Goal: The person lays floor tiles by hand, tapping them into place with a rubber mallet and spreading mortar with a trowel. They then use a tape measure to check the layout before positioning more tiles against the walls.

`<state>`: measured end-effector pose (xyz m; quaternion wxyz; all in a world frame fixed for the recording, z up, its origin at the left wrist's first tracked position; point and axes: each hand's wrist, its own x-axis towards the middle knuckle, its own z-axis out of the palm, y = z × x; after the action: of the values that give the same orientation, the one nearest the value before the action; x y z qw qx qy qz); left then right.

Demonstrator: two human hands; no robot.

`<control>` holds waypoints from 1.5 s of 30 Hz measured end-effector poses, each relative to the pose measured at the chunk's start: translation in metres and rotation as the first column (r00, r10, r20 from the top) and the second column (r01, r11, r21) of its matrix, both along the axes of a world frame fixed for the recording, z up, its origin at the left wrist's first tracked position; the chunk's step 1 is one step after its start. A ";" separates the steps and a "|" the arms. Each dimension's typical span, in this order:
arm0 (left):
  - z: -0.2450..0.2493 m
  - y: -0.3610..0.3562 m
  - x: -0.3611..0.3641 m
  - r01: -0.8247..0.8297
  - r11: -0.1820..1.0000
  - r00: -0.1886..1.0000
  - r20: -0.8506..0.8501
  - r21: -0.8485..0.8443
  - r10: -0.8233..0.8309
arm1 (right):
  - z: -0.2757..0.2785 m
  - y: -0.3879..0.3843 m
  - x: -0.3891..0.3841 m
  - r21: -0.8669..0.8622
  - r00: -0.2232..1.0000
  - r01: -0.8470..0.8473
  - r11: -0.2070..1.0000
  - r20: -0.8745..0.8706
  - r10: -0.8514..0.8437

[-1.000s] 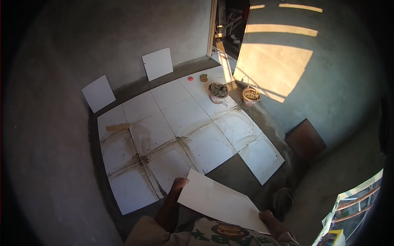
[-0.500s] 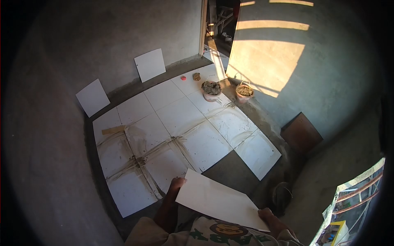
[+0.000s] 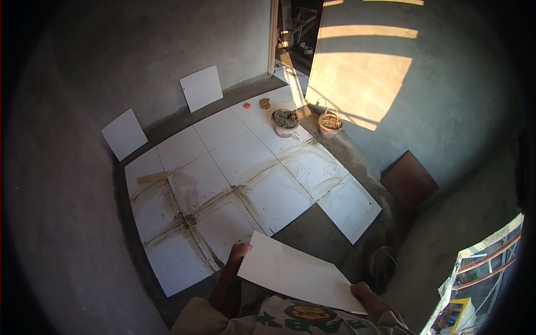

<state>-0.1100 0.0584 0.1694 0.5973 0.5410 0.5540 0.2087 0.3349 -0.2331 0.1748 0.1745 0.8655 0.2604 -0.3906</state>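
A white floor tile (image 3: 296,271) with one cut corner is held in front of my body, between both hands. My left hand (image 3: 241,251) grips its left edge, with the thumb at the upper left corner. On the right edge my right hand (image 3: 362,291) is closed, thumb on the face; its other fingers are hidden beneath. Beyond the held tile lie white tiles (image 3: 279,196) set on the floor, with grey mortar smeared along several joints. Bare grey floor (image 3: 307,234) shows between the laid tiles and the held one.
Two buckets stand near the doorway: one of grey mortar (image 3: 286,127), one of brownish material (image 3: 330,129). White tiles (image 3: 202,89) and a brown tile (image 3: 409,178) lean on walls. A dark bucket (image 3: 383,262) sits at right. A tan strip (image 3: 152,178) lies on the laid tiles.
The view has shifted very slightly. Both hands keep the same hold on the tile, which stays almost where it was.
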 end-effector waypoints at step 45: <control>0.026 0.016 -0.004 -0.103 0.892 0.974 0.136 -0.440 0.179 | 0.046 0.027 -0.037 -0.043 0.981 0.187 0.981 -0.034 -0.189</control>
<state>-0.1136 0.0742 0.1950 0.7308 0.3340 0.5704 0.1703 0.2977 -0.2064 0.2213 0.1491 0.8750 0.1729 -0.4269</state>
